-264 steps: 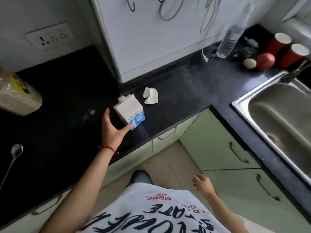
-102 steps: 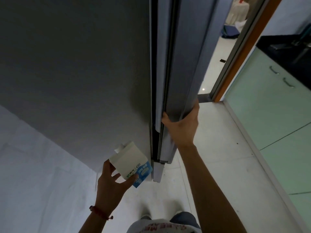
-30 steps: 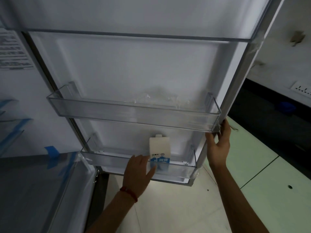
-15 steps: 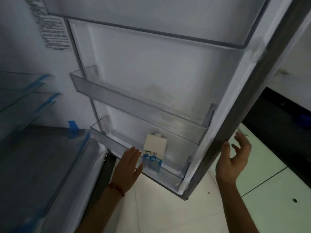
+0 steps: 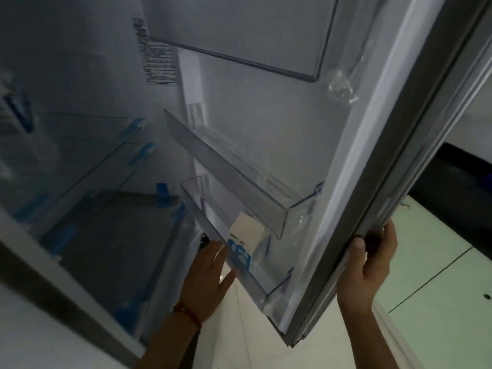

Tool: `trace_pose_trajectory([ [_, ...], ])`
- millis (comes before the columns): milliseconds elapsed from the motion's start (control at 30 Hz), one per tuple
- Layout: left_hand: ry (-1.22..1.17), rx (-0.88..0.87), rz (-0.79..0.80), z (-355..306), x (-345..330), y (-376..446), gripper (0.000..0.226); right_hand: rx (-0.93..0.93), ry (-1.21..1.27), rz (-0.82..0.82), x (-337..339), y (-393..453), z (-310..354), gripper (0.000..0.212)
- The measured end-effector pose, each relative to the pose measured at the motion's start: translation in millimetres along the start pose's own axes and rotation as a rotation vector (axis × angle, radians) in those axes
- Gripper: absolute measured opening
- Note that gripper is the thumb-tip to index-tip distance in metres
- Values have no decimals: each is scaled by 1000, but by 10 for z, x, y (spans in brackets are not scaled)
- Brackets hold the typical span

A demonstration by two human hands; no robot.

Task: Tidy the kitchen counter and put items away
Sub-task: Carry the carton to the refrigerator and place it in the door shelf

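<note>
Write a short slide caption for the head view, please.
Milk carton stands in lower door bin; right hand grips fridge door.

Fridge door (image 5: 354, 166) stands open ahead of me, its inner side facing left. My right hand (image 5: 366, 265) grips the door's outer edge low down, thumb on the near face, fingers wrapped behind. Milk carton (image 5: 243, 242), white with a blue band, stands upright in the lowest door bin (image 5: 255, 282). My left hand (image 5: 206, 279) is spread flat just outside that bin's clear front wall, beside the carton, holding nothing; red thread bracelet (image 5: 187, 314) at the wrist. Upper door bin (image 5: 239, 177) above. Glass shelves with blue tape (image 5: 162, 193) at left.
</note>
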State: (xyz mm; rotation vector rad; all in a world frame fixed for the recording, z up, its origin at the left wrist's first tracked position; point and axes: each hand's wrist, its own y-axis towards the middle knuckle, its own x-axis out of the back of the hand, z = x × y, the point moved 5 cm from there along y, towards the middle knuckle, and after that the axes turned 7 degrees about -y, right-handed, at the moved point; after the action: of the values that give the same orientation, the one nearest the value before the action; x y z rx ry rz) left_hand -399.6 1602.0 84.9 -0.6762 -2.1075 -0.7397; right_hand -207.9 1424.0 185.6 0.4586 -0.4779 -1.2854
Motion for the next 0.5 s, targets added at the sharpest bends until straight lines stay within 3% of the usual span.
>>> trace_pose_trajectory([
  [100,100,-119,-44,-63,339,-369,58,-8,-49,5,-95,-387,198,70],
  [267,187,-320,-140,-268,1034,-895,50,25,-31,61,-245,-1011,622,54],
  [400,187,-471,-429,-414,1751,-1240,42,-29,-13,150,-463,-1340,855,46],
  [500,190,-456,-674,-317,2206,-1418,40,-15,-18,181,-650,-1447,1084,58],
])
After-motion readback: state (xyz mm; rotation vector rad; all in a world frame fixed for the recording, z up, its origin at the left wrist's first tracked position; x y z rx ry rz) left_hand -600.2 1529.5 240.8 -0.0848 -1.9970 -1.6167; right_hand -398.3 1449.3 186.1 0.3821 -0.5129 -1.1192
